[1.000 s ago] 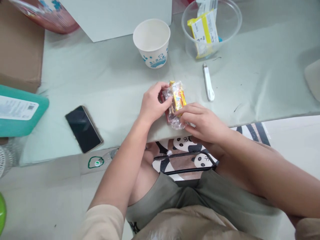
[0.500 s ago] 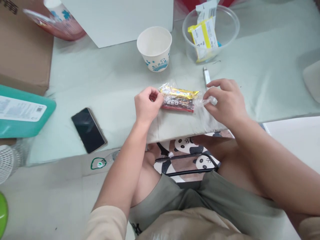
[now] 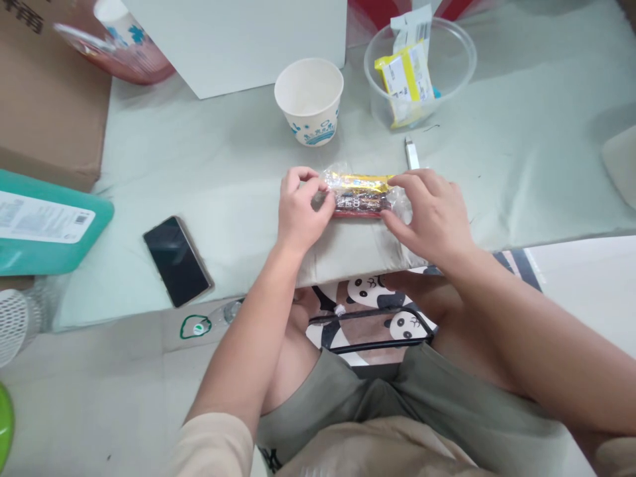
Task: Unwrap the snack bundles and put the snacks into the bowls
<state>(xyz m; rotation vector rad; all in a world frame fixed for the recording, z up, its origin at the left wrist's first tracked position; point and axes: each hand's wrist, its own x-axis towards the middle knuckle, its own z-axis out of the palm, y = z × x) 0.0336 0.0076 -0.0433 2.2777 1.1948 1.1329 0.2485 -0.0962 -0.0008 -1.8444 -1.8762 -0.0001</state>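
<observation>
A clear plastic bag (image 3: 342,173) holds a yellow snack packet (image 3: 366,183) and a dark packet with white lettering and a red edge (image 3: 358,203). It lies on the green cloth close to the front edge of the table. At its left end, my left hand (image 3: 304,211) pinches it with thumb and fingers. My right hand (image 3: 433,211) grips the right end, thumb at the lower edge and fingers at the upper one. Loose plastic shows under the right palm. Just beyond the right hand lies a small white and silver tool (image 3: 411,152), its kind unclear.
Behind the bag stand a paper cup (image 3: 318,126) and a clear round tub (image 3: 457,73) holding packets. A phone (image 3: 177,261) lies to the left, near a green container (image 3: 94,228) and a cardboard box (image 3: 54,112). A white panel (image 3: 248,46) stands at the back.
My right hand has moved left from the twisted plastic tail onto the packets' right end. My left hand has shifted slightly right, its fingers over the left end.
</observation>
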